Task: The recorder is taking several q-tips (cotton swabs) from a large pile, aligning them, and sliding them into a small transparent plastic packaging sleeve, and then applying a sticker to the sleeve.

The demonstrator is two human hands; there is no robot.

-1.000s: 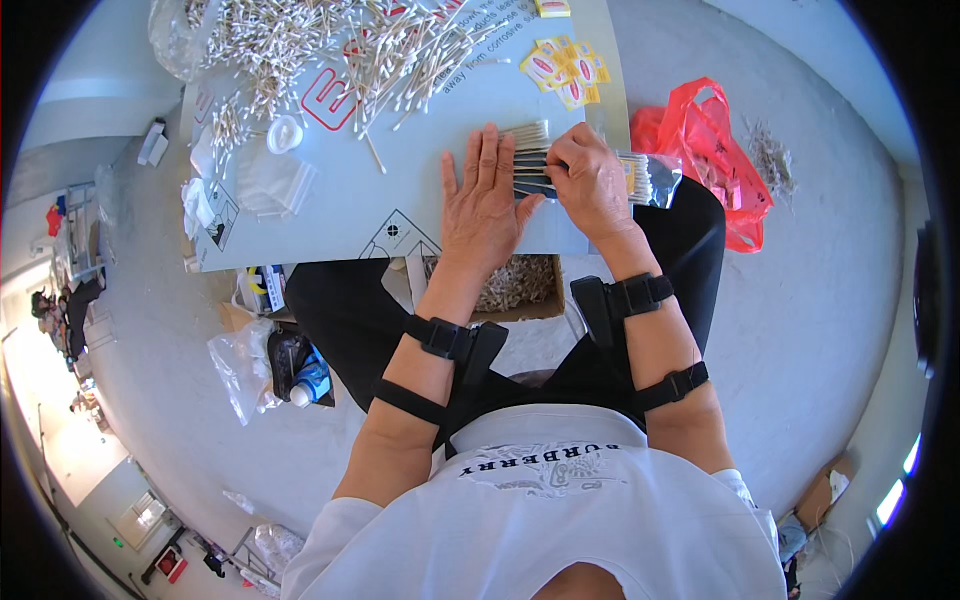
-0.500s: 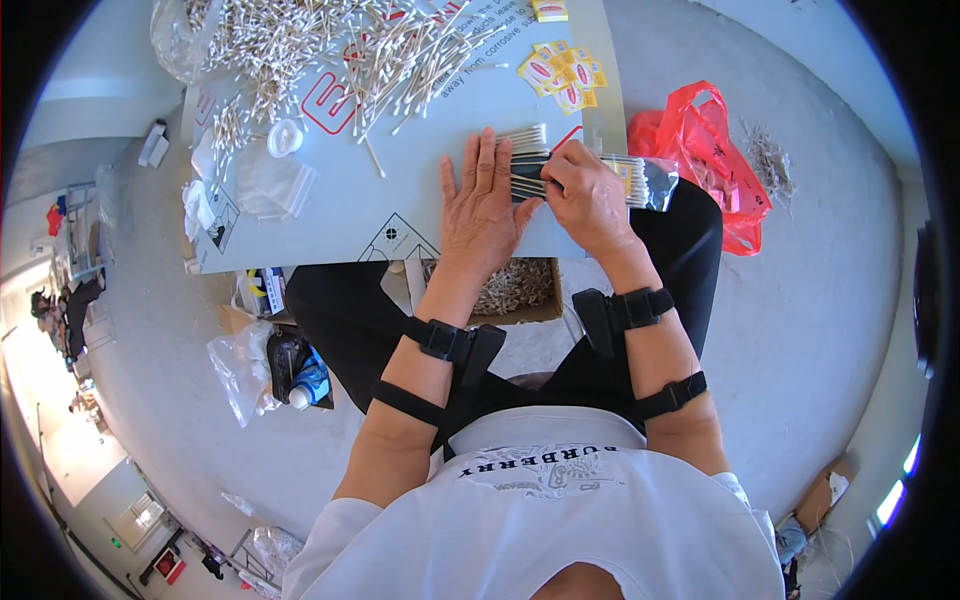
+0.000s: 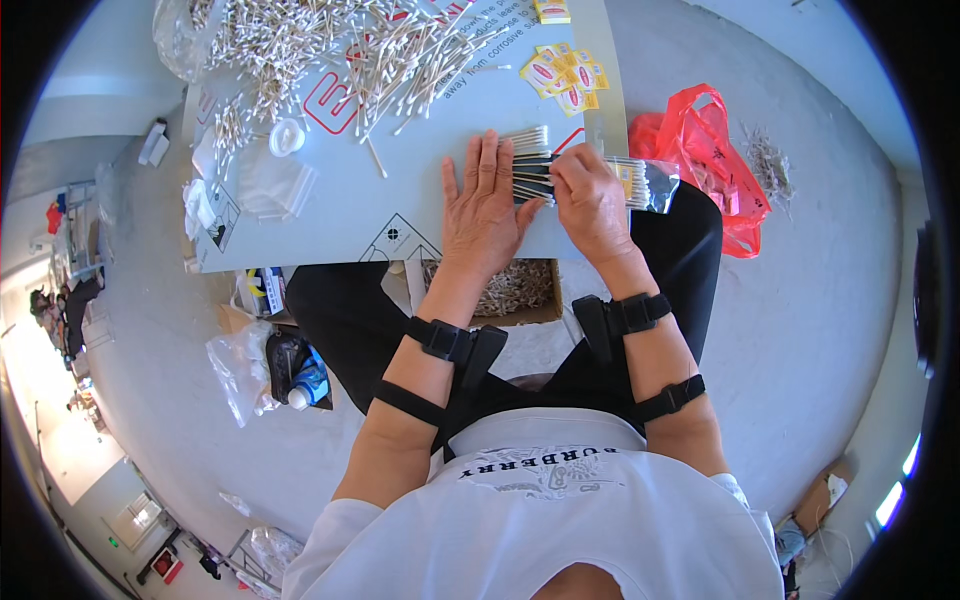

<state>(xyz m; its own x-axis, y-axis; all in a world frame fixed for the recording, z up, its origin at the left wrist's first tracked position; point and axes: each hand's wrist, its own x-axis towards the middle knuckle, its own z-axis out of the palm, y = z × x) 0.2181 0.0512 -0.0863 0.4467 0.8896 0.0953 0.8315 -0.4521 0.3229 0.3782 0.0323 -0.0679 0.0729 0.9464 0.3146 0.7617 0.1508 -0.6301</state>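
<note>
My left hand (image 3: 478,205) lies palm down on the table with its fingers stretched out, against a row of cotton swabs (image 3: 530,143) on a dark surface. Across from it, my right hand (image 3: 592,205) has thumb and fingers pinched together at the right ends of these swabs; what is between the fingertips is hidden. Just beyond the right hand, a clear packet (image 3: 660,185) holding swabs and a yellow card reaches past the table edge over my knee.
A big heap of loose swabs (image 3: 270,55) covers the table's far left. Yellow cards (image 3: 565,75) lie far right, clear bags (image 3: 280,190) and a white round lid (image 3: 286,137) at left. Below the table stands a box of swabs (image 3: 515,290); a red plastic bag (image 3: 700,150) is at right.
My right hand has shifted slightly to the right, its fingertips still pinched. The left hand stays flat in nearly the same place.
</note>
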